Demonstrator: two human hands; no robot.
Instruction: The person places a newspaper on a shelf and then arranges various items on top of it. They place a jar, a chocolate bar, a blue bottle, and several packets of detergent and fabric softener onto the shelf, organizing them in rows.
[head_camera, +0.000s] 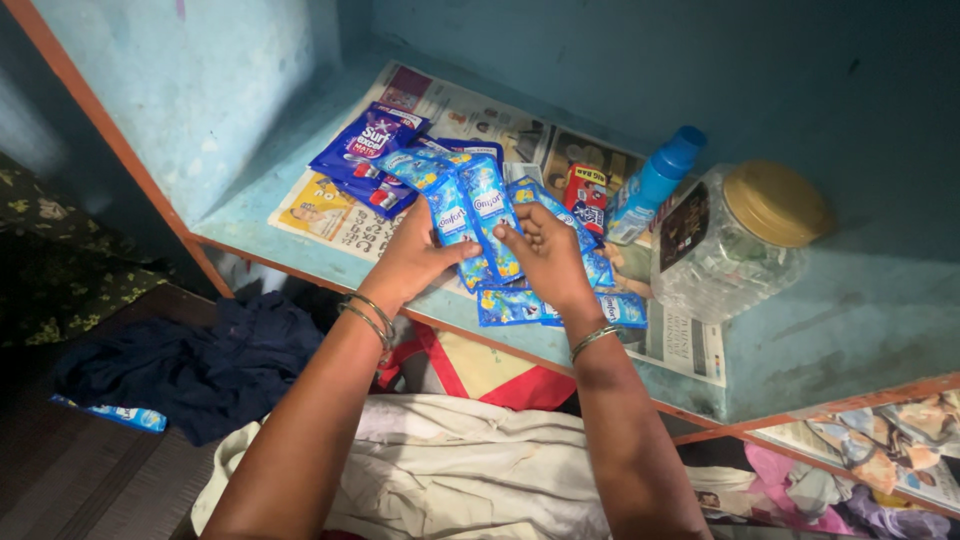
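Two bare hands work over a newspaper-lined shelf (330, 215) painted pale blue. Left hand (415, 255) and right hand (548, 255) both curl around a fan of small light-blue sachets (470, 205), thumbs on top, fingers half closed on the packets. Just beyond that fan lie dark blue pouches (365, 155), seemingly already laid down. Right of the fan sit a small red packet (585, 195), a blue bottle (655, 180) on its side, and a clear plastic jar (735, 245) with a gold lid. Several more light-blue sachets (510, 305) lie loose below the fan, near the shelf's front edge, apparently not yet gathered. Crumpled cloth (450, 470) fills the space beneath the shelf.
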